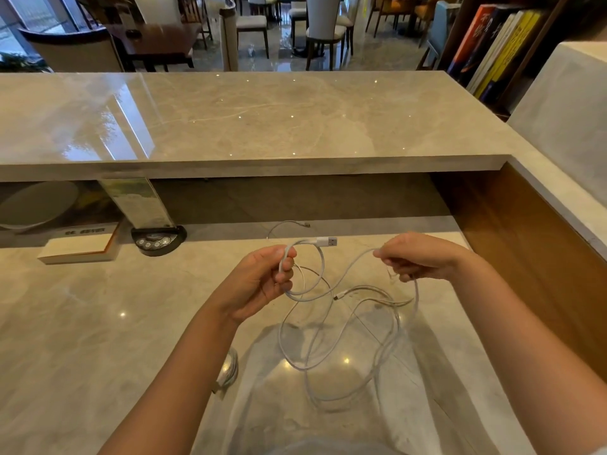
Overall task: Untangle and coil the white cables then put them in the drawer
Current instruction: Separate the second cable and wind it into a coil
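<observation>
The white cable (341,323) hangs in loose, crossing loops above the counter (98,323), uncoiled. The left hand (259,284) pinches its first loop by the USB plug (326,241); the right hand (417,257) grips another strand. No drawer shows; coiling has barely begun.

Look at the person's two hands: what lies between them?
In the head view, a white cable spans the gap between the left hand and the right hand, sagging in loose loops, with its plug sticking out near the left hand.
</observation>
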`<state>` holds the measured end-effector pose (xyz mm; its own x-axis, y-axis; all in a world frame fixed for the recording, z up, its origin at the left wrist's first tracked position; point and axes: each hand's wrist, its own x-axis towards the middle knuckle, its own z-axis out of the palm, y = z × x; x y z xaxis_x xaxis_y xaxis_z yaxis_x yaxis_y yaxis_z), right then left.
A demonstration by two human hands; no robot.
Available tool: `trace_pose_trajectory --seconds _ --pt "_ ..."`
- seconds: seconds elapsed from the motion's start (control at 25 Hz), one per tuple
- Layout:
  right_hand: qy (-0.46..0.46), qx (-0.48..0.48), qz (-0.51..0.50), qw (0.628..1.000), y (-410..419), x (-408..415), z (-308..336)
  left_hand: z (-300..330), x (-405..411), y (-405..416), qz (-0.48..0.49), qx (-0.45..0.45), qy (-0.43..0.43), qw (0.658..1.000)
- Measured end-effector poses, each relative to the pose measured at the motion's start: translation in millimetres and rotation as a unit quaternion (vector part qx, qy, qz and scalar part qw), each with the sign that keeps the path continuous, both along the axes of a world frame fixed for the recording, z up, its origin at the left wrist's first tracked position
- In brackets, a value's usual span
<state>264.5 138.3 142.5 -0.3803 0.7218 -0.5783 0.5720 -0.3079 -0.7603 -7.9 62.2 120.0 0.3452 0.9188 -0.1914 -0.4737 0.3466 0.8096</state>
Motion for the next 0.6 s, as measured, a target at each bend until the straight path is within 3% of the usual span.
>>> trace_pose_trajectory --seconds 0.08,0.16,0.24,0.4,0.52,0.6 --pt "0.102 -0.065 -0.104 0.987 1 -13 -4 -5 8 -3 -0.019 -0.005 -0.002 1.0" --pt "0.232 -0.127 -0.193 0.945 -1 -22 1 -9 11 -6 -0.02 -0.015 0.012 1.0" --pt "0.284 -0.119 -0.213 0.927 -7 -29 13 -11 11 -6 -0.006 -0.03 0.028 0.999" --pt "0.198 0.016 -0.085 0.976 -33 -60 33 -15 20 -7 0.045 -0.045 0.063 0.996" --pt "0.14 0.106 -0.026 0.984 -56 -84 33 -18 27 -8 0.086 -0.041 0.051 0.994" --pt "0.144 0.111 -0.028 0.983 -68 -94 24 -17 29 -8 0.09 -0.023 0.029 0.995"
